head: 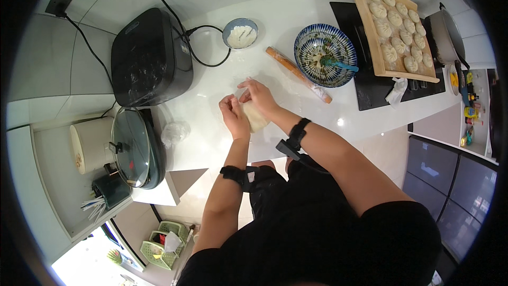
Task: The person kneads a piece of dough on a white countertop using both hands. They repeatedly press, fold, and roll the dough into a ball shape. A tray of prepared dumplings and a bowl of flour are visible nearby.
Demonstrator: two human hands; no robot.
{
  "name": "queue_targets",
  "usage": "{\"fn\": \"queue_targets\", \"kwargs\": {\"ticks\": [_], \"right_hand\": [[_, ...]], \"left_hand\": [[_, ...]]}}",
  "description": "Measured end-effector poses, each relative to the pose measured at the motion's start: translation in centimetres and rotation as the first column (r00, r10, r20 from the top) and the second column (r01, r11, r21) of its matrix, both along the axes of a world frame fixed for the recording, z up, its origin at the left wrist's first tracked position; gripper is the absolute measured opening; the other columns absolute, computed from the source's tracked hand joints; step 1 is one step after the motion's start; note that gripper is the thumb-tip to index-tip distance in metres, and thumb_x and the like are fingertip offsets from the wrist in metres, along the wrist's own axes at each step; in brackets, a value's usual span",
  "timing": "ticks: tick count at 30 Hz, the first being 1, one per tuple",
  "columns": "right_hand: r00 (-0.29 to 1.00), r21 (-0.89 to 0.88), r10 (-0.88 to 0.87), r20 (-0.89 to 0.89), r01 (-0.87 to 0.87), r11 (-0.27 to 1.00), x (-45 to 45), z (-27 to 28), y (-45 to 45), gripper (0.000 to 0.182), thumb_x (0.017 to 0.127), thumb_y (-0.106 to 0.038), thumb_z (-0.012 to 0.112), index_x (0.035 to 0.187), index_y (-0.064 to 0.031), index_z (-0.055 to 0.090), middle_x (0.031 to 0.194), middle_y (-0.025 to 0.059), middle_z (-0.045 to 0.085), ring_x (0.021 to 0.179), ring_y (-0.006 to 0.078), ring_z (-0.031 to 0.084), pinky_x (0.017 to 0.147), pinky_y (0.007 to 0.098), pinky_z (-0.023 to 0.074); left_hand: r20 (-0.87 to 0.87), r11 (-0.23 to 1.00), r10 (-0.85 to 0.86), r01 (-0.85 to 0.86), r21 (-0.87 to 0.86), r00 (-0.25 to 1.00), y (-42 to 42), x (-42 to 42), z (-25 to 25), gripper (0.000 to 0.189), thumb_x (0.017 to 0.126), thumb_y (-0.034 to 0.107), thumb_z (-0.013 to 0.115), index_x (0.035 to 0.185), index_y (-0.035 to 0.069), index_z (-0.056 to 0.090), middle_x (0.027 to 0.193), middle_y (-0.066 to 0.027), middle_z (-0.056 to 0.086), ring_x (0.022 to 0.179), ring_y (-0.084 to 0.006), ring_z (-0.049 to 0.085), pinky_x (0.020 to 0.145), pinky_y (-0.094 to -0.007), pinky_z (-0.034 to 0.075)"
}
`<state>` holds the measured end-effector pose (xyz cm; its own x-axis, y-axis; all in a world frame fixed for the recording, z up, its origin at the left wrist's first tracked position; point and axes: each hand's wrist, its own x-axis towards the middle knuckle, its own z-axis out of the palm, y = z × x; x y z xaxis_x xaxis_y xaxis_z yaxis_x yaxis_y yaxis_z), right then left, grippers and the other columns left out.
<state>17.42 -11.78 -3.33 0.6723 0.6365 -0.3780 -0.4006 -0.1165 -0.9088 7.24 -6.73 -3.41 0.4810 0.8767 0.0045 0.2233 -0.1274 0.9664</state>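
Observation:
A pale lump of dough (254,119) lies on the white counter, partly under my hands. My left hand (235,118) bends its fingers at the dough's left edge. My right hand (258,96) reaches over the dough's far side, fingers curled towards the left hand. Whether either hand grips the dough is hidden. Beyond them a floured wooden rolling pin (295,72) lies slantwise beside a blue patterned bowl (317,41), which holds remains of filling and a blue utensil (344,65). A smaller bowl (240,33) holds white flour. Pleated buns (395,18) fill much of a wooden tray (367,39).
A black appliance (139,59) with a cable stands at the left, near crumpled clear plastic (174,133) and a glass-lidded pan (133,147). The tray rests over a black cooktop (361,91); a white cloth (397,90) and a pot (446,35) are beside it.

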Motion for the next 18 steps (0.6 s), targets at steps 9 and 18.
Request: {"fn": "queue_targets", "kwargs": {"ticks": [9, 18], "right_hand": [[0.798, -0.626, 0.463, 0.386, -0.143, 0.767, -1.0, 1.8, -5.8, 0.041, 0.103, -0.039, 0.042, 0.096, -0.0045, 0.063, 0.091, 0.0211, 0.07, 0.088, 0.0398, 0.067, 0.078, 0.0523, 0.0521], [0.667, -0.391, 0.231, 0.708, 0.099, 0.915, -8.2, 2.9, -5.3, 0.02, 0.093, -0.016, 0.053, 0.11, -0.0147, 0.063, 0.104, 0.0086, 0.063, 0.101, 0.0321, 0.059, 0.088, 0.0444, 0.0458]], "left_hand": [[0.013, 0.953, 0.191, -0.183, -0.241, 0.981, -4.4, -3.3, -2.7, 0.033, 0.108, 0.03, 0.039, 0.108, 0.005, 0.059, 0.1, -0.0039, 0.059, 0.089, -0.0149, 0.05, 0.084, -0.0295, 0.043], [-0.027, 0.961, -0.14, 0.129, -0.246, 0.99, -3.3, -4.8, -5.1, 0.031, 0.108, 0.029, 0.04, 0.119, 0.006, 0.058, 0.111, -0.0074, 0.059, 0.106, -0.019, 0.055, 0.093, -0.0335, 0.046]]}}
